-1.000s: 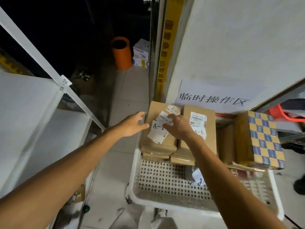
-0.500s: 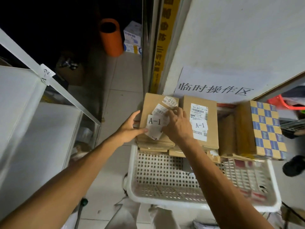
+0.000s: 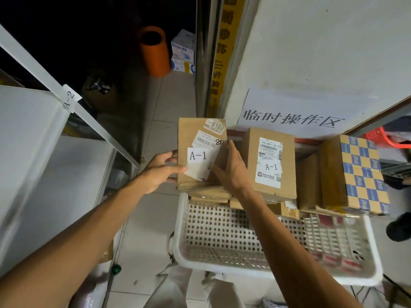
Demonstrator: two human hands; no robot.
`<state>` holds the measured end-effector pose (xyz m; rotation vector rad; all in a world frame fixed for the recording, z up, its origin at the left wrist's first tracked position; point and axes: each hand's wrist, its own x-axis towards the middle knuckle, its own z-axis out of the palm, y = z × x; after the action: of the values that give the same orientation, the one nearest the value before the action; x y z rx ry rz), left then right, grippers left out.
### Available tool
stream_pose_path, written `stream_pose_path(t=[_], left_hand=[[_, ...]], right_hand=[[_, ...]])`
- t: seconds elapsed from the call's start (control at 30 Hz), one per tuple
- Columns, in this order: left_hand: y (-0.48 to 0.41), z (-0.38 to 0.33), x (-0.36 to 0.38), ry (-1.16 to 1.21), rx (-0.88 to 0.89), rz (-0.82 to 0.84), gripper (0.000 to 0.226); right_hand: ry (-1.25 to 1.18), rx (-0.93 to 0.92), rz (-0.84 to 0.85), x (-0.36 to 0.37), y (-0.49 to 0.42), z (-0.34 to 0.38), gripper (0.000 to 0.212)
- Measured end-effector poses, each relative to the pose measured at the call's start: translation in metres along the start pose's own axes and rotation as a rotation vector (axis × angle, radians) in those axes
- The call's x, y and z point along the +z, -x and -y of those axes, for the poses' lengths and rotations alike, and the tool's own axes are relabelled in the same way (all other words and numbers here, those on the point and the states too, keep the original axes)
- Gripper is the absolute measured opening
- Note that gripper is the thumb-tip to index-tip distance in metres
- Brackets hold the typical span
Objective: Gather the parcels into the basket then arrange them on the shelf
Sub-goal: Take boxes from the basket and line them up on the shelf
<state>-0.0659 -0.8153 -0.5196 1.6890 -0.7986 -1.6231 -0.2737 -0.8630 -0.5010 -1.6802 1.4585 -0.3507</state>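
A white perforated basket [image 3: 222, 241] stands on the floor with several cardboard parcels stacked at its far end. My left hand [image 3: 159, 173] grips the left edge of the top-left parcel [image 3: 191, 134], which bears an "A-1" label. My right hand [image 3: 231, 172] holds the same parcel along its right side, fingers stretched up its edge. Beside it sits a second "A-1" parcel [image 3: 269, 161], then a plain brown box [image 3: 308, 181] and a blue-and-yellow checkered box [image 3: 361, 172].
A white metal shelf [image 3: 33, 138] with an "A-2" tag [image 3: 70, 98] stands at the left. An orange bin [image 3: 154, 52] and white boxes [image 3: 183, 52] stand far down the tiled aisle. A white wall with a paper sign [image 3: 291, 116] rises behind the basket. A red basket [image 3: 382, 138] sits far right.
My left hand has reached in and taken the parcel's left edge. My right hand has slid from the label on top to the parcel's right side.
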Motion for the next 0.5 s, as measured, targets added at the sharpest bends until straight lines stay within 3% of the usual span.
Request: stream_pose_path(t=[0.27, 0.5], left_hand=[[0.027, -0.012, -0.023, -0.003, 0.133, 0.004, 0.041], [0.061, -0.015, -0.044, -0.021, 0.213, -0.055, 0.071]], right_hand=[[-0.56, 0.055, 0.153, -0.002, 0.013, -0.002, 0.057], [-0.743, 0.035, 0.208, 0.006, 0.021, 0.02, 0.076]])
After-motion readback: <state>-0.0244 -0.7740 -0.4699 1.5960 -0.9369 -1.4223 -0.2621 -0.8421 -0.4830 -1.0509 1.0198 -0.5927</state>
